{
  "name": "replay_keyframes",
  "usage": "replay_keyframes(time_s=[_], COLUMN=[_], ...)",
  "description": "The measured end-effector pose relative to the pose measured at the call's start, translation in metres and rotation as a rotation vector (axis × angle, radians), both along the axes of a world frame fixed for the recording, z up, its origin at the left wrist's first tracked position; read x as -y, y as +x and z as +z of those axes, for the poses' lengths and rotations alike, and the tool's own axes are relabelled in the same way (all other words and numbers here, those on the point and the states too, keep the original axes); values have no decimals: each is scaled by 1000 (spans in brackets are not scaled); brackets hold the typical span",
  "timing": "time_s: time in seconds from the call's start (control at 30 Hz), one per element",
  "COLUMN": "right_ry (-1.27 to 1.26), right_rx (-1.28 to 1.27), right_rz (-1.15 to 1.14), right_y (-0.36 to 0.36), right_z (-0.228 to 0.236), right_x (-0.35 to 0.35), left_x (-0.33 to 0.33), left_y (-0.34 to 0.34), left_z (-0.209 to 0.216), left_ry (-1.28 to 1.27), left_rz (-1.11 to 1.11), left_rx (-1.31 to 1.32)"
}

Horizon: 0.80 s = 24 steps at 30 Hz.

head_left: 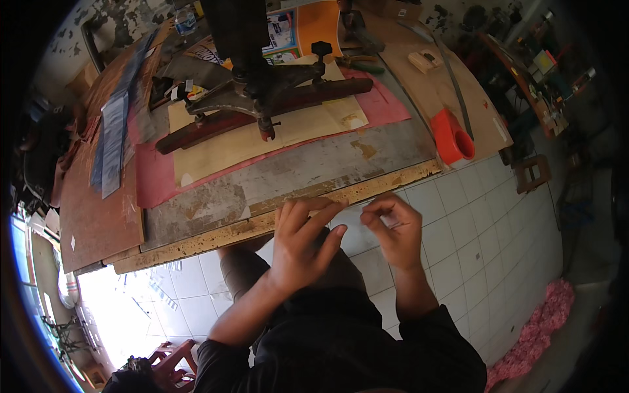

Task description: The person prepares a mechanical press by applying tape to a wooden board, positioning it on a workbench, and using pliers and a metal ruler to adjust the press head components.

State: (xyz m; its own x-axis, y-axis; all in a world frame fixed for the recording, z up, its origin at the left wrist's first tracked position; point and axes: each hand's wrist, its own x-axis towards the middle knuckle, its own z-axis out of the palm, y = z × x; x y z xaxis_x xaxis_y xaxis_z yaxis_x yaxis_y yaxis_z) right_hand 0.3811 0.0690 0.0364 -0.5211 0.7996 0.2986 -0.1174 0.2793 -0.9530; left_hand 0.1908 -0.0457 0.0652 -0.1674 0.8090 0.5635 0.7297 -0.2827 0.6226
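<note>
Both of my hands are raised in front of the near edge of the workbench [288,226]. My left hand [300,239] is open, its fingers stretched to the right and its thumb apart from them; I see nothing in it. Just to its right, my right hand [394,230] is closed, with fingers curled toward the thumb; whatever it may pinch is too small to make out. Beyond them a dark metal press [252,92] with a long bar [301,99] stands over a yellowish sheet [262,147], which lies on a pink sheet [155,173].
A red cylindrical holder [447,136] sits at the bench's right edge, with a wooden block [424,61] and a long metal strip [455,88] behind it. Blue strips [114,134] lie at left. Green-handled pliers [363,65] rest beside the press. A pink heap [537,331] is on the floor.
</note>
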Motion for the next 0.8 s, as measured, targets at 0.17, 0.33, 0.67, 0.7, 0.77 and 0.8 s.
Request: replay_keyframes(time_s=[0.17, 0.33, 0.67, 0.7, 0.77, 0.8], right_ry=[356, 375, 428, 415, 561, 632], right_rx=[364, 584, 816, 829, 846, 854], right_rz=[-146, 270, 467, 470, 433, 412], right_y=[15, -4, -85, -87, -91, -92], right_z=[58, 84, 32, 29, 23, 21], right_x=[-77, -169, -255, -258, -257, -257], left_x=[-64, -138, -146, -147, -146, -147], left_y=[-20, -44, -46, -46, -47, -46], left_z=[-14, -56, -64, -66, -66, -66], left_ry=[-76, -258, -331, -323, -331, -334], left_rz=[211, 69, -31, -32, -32, -35], left_rx=[-338, -544, -539, -539, -529, -524])
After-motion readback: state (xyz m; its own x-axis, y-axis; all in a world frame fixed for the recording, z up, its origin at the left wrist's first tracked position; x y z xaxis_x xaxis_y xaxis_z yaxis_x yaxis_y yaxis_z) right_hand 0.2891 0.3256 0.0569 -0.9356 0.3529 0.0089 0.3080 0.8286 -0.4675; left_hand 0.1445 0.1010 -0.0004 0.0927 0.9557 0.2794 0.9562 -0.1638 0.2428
